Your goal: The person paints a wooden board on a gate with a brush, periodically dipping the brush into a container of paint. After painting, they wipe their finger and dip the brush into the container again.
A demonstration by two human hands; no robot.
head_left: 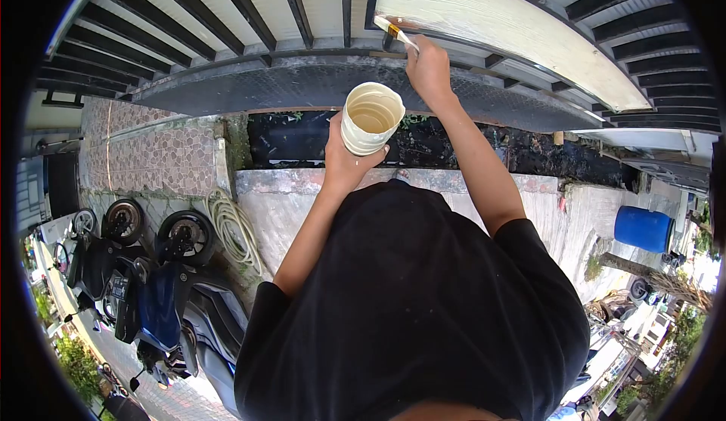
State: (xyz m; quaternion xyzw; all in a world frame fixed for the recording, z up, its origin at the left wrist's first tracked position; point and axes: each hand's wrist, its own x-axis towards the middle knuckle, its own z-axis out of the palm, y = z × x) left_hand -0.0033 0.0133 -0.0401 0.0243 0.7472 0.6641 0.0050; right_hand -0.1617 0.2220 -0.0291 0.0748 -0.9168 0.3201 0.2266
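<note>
My left hand [349,162] is wrapped round a paint cup [365,143], cream-coloured with an uneven rim, held upright in front of my chest. Some pale tan paint [372,121] shows inside it. In my right hand [429,69] is the handle of a paintbrush [396,34]; its pale bristles touch the lower left corner of a white board [491,24]. That board is fixed on a black metal fence [295,5]. Near the bristles a brownish patch shows along the board's lower edge, while the rest looks white with a wood-like grain.
A dark ditch [295,140] runs between the fence and the concrete ledge [302,181] before me. Behind on the left stand several motorcycles [162,300] and a coiled hose [231,228]. A blue barrel [643,229] lies on the right, near a tree trunk [658,279].
</note>
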